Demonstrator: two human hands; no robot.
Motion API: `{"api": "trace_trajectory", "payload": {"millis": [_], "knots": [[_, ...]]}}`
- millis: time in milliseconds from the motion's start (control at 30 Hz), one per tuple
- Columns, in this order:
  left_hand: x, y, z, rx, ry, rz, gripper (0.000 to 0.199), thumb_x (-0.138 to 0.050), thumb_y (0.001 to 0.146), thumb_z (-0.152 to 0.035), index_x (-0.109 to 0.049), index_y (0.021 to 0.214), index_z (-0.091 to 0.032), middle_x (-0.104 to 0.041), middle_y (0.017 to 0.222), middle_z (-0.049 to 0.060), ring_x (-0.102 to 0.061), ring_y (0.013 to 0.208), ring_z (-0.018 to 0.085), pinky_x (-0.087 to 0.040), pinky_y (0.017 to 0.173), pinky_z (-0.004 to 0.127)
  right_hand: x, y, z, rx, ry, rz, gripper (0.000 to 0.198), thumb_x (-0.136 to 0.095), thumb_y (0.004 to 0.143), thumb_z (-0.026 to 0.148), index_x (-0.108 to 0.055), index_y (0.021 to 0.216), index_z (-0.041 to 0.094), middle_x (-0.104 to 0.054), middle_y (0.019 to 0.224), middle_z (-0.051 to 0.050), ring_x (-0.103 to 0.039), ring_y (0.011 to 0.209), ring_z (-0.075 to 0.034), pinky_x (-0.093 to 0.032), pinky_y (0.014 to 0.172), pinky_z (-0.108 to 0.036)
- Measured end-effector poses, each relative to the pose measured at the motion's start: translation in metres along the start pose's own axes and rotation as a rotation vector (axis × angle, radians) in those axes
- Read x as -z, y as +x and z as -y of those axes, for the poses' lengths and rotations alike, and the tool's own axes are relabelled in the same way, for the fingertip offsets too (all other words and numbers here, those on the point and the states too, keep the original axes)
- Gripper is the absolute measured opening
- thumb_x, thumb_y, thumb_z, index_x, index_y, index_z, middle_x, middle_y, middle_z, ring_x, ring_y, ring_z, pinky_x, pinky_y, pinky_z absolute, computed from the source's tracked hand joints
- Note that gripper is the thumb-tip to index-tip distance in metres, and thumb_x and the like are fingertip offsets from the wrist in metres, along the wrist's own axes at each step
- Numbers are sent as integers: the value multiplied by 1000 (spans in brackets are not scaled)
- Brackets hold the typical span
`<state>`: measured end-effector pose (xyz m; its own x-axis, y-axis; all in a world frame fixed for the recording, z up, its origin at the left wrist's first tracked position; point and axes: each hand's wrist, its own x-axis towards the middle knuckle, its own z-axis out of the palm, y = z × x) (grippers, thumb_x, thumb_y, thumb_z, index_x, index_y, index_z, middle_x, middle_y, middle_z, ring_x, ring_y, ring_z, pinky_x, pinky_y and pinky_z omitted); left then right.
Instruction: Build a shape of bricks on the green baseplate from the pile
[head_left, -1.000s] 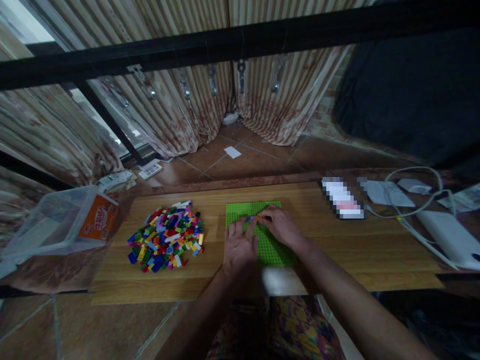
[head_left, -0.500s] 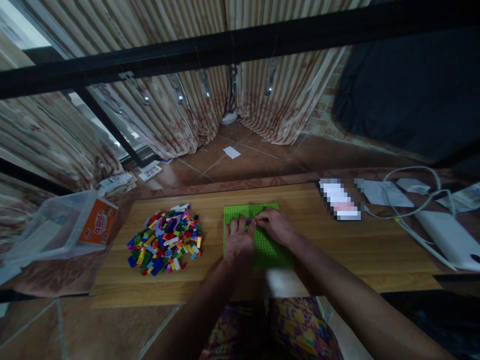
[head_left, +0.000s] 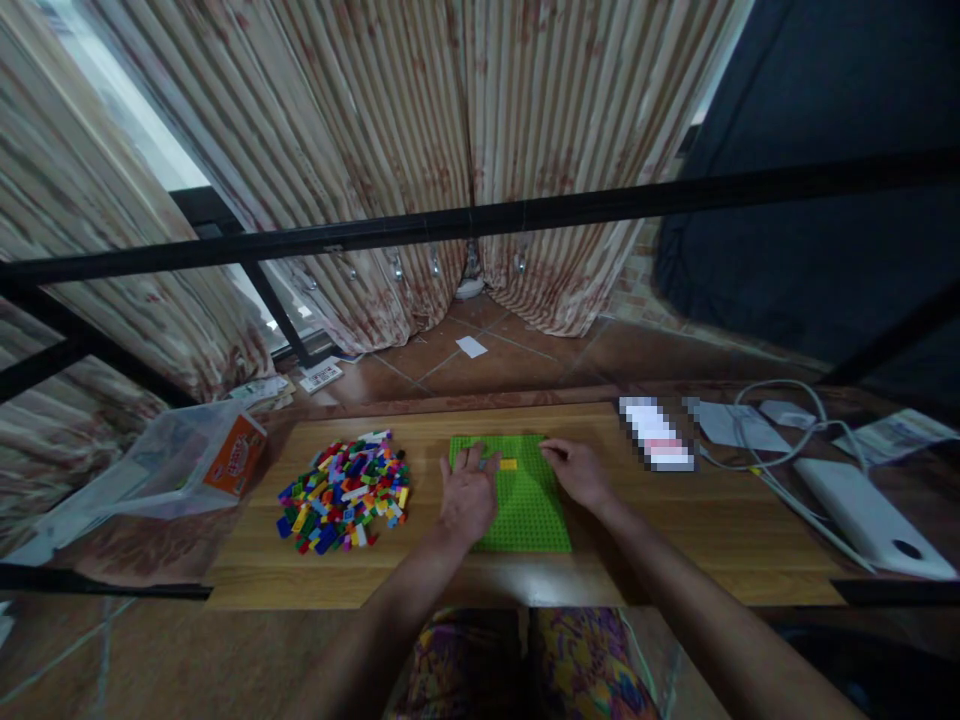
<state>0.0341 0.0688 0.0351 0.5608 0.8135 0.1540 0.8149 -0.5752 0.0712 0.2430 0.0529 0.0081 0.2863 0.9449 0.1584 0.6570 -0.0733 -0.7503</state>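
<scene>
Down at lower centre, a yellow brick (head_left: 509,464) is seemingly set on the green baseplate (head_left: 529,522) beside the spread grip of the left hand (head_left: 469,492), whether anything is pinched by the right hand (head_left: 577,472) can't be told, and a brick pile (head_left: 346,492) is left loose, lower left!

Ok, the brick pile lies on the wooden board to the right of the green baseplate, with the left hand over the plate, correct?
Not quite: the head view shows the brick pile on the wooden board, but left of the green baseplate. The left hand is over the plate.
</scene>
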Motion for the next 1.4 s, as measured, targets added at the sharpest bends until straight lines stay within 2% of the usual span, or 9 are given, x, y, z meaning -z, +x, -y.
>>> {"api": "trace_trajectory", "payload": {"millis": [200,500,733,933,1067,1133,1300,1400], "knots": [[-11,1,-17,-125,-10,29,44,-47,93,-19,-51,136,-19,-52,145,12,-47,132,28,-37,109,60,-8,-3,5,22,-24,32,24,-51,86,25,-75,83,22,-78,86,-4,-72,82,-19,-53,76,-31],[-29,-3,-31,-100,-24,61,48,-37,99,-33,-48,141,-12,-47,150,16,-41,140,30,-25,116,64,-20,13,11,24,-168,177,25,-57,87,33,-73,72,21,-74,75,-5,-65,69,-18,-44,62,-27],[-36,1,-36,-79,-41,116,52,-33,100,-33,-45,143,-6,-48,148,19,-39,142,31,-27,116,62,-16,32,12,24,-181,358,33,-61,81,44,-69,59,22,-65,57,-2,-54,54,-15,-32,53,-27],[-50,3,-39,-107,50,158,51,-35,98,-24,-44,144,-2,-47,148,23,-41,140,34,-33,114,59,-13,38,4,34,-138,483,47,-54,82,58,-70,60,20,-61,53,-2,-52,53,-16,-32,53,-29],[-53,-3,-43,-162,168,40,51,-37,95,-20,-48,141,-2,-49,146,24,-45,136,35,-36,110,59,-11,35,-3,26,-122,506,49,-52,81,63,-73,69,20,-70,65,-4,-60,63,-19,-38,58,-29],[-50,-4,-44,-153,167,-1,51,-35,95,-21,-49,140,-2,-49,146,23,-46,134,35,-36,110,59,-12,35,-4,25,-144,518,50,-50,81,63,-72,66,20,-70,64,-4,-62,63,-20,-40,59,-30],[-33,-3,-44,-108,31,24,52,-33,96,-26,-50,138,-1,-50,145,21,-46,133,34,-34,111,60,-13,26,-4,28,-166,407,44,-51,80,59,-73,70,22,-75,72,-7,-68,69,-25,-45,63,-33],[-15,-10,-34,-77,-94,-10,50,-33,98,-30,-48,140,-8,-51,146,16,-43,136,31,-32,112,60,-13,16,-4,-69,-186,322,42,-51,77,59,-74,76,23,-75,73,-7,-69,68,-27,-48,63,-35]]}}
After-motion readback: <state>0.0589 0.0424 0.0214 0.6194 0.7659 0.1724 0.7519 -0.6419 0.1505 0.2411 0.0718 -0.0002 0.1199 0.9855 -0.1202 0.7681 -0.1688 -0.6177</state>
